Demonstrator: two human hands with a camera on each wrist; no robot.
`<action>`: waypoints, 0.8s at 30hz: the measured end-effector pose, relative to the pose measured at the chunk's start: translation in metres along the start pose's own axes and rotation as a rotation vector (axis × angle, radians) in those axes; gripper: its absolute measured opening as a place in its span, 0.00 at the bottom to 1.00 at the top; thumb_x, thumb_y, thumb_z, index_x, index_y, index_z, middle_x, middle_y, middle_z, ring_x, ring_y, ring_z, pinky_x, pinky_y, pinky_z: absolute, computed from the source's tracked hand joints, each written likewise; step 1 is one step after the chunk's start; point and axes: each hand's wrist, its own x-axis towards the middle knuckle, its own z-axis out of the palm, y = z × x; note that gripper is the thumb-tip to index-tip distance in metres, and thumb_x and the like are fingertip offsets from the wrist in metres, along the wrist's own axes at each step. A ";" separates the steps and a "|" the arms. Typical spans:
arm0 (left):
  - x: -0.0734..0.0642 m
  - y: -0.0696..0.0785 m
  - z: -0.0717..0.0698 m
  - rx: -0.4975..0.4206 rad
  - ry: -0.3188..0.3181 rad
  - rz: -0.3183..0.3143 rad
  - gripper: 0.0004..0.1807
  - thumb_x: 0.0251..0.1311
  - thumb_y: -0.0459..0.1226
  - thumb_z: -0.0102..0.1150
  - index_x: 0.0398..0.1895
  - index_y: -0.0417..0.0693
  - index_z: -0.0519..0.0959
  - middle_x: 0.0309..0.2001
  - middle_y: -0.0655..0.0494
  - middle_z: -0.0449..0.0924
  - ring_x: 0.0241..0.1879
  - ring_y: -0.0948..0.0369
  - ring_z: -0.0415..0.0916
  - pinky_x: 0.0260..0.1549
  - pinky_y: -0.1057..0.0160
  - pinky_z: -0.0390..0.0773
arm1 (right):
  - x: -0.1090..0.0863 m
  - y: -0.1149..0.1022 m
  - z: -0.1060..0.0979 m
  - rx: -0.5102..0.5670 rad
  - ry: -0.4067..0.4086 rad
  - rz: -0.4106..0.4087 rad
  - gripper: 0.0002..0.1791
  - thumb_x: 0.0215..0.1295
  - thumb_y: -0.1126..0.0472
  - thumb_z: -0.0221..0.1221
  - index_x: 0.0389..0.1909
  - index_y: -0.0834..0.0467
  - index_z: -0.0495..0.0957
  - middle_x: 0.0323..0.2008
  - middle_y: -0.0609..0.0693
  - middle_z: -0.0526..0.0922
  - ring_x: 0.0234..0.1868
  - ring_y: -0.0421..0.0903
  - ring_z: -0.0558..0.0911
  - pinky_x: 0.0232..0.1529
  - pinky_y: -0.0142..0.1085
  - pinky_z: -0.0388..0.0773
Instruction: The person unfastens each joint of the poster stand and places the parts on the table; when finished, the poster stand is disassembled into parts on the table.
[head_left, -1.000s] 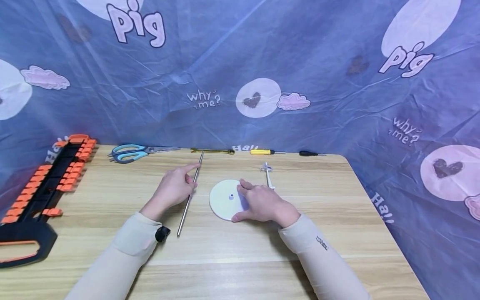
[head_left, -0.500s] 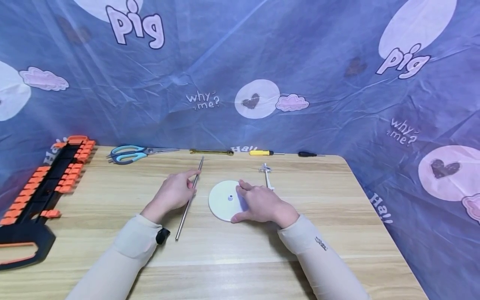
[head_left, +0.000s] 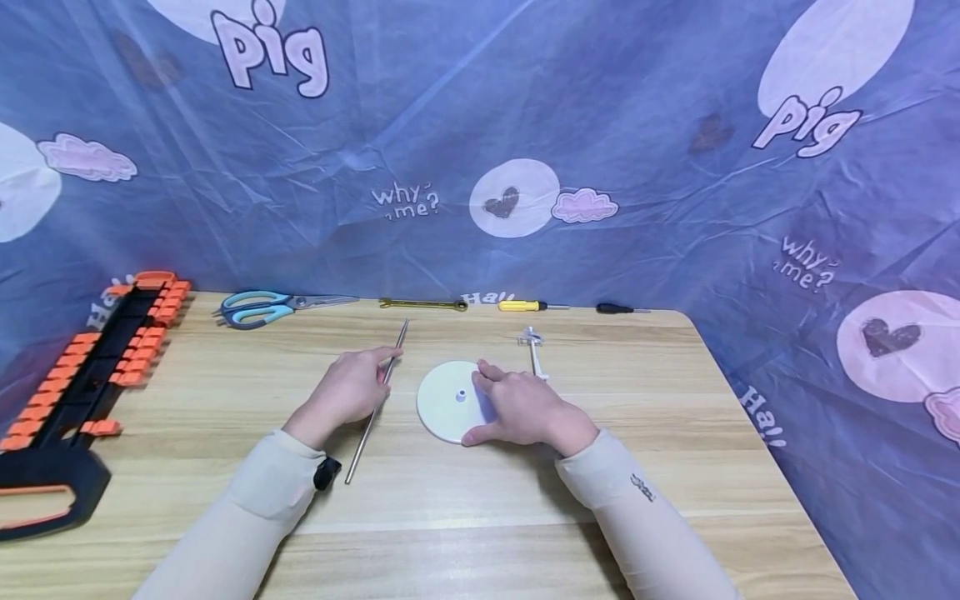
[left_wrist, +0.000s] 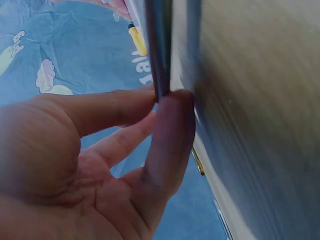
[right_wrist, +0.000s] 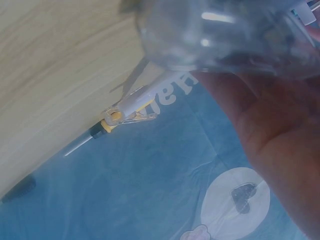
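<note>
My left hand pinches a thin metal rod between thumb and fingers, left of a white round disc. In the left wrist view, the fingertips close on the rod just beside the tabletop. The white disc lies on the table with a small raised socket at its centre. My right hand spans the disc's right side, thumb at its near edge and fingers at its far edge. A blurred clear object covers part of the right hand in the right wrist view.
A slim white part with clear prongs lies behind my right hand. Along the back edge are scissors, a wrench, a yellow screwdriver and a black screwdriver. An orange-and-black rack stands at left.
My left index finger has drawn in from pointing outward to the pinch. The rod has slid a little toward me, its near end swinging slightly left. My right hand and the disc stay put.
</note>
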 end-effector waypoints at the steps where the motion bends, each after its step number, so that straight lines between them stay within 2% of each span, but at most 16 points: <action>1: 0.000 0.000 0.000 0.001 -0.005 -0.002 0.33 0.65 0.29 0.61 0.75 0.47 0.73 0.31 0.56 0.78 0.28 0.57 0.72 0.30 0.60 0.72 | 0.000 0.000 0.000 0.000 0.000 0.000 0.59 0.57 0.26 0.70 0.77 0.64 0.69 0.80 0.61 0.65 0.67 0.68 0.80 0.66 0.56 0.80; 6: -0.001 0.000 0.001 0.033 -0.020 -0.003 0.33 0.64 0.28 0.59 0.75 0.46 0.74 0.30 0.54 0.79 0.32 0.54 0.75 0.33 0.57 0.74 | 0.000 0.000 0.000 0.001 -0.005 0.002 0.59 0.57 0.26 0.70 0.77 0.64 0.68 0.80 0.61 0.64 0.67 0.68 0.80 0.66 0.57 0.80; 8: -0.001 0.000 0.001 0.048 -0.021 0.003 0.33 0.64 0.27 0.58 0.75 0.46 0.74 0.37 0.49 0.84 0.39 0.50 0.79 0.38 0.53 0.78 | 0.000 0.000 0.000 0.002 -0.006 0.004 0.59 0.57 0.26 0.70 0.77 0.64 0.68 0.80 0.61 0.64 0.67 0.68 0.80 0.66 0.57 0.80; 10: -0.002 0.001 0.002 0.061 -0.025 0.011 0.32 0.63 0.26 0.58 0.74 0.45 0.75 0.48 0.44 0.87 0.50 0.45 0.82 0.47 0.48 0.81 | 0.000 0.000 0.000 0.001 -0.005 0.006 0.59 0.57 0.26 0.70 0.77 0.64 0.68 0.80 0.61 0.64 0.67 0.68 0.80 0.66 0.57 0.80; 13: -0.002 0.002 0.002 0.088 -0.039 0.032 0.31 0.63 0.26 0.57 0.72 0.43 0.77 0.62 0.38 0.83 0.63 0.40 0.78 0.60 0.41 0.80 | 0.000 0.000 0.001 -0.002 -0.002 0.006 0.59 0.57 0.26 0.70 0.77 0.64 0.68 0.80 0.61 0.65 0.67 0.68 0.80 0.66 0.57 0.79; 16: -0.003 0.003 0.002 0.113 -0.053 0.046 0.30 0.63 0.25 0.57 0.70 0.42 0.78 0.63 0.37 0.82 0.66 0.38 0.76 0.64 0.38 0.77 | 0.000 0.000 0.001 -0.002 0.000 0.004 0.59 0.57 0.26 0.70 0.77 0.64 0.68 0.80 0.61 0.65 0.67 0.68 0.80 0.66 0.57 0.79; 24: -0.003 0.002 0.002 0.129 -0.045 0.055 0.30 0.60 0.24 0.57 0.68 0.42 0.80 0.63 0.39 0.82 0.66 0.40 0.77 0.66 0.40 0.76 | 0.000 0.000 0.001 -0.003 0.013 -0.013 0.59 0.57 0.26 0.70 0.76 0.65 0.69 0.79 0.63 0.66 0.65 0.68 0.82 0.64 0.56 0.81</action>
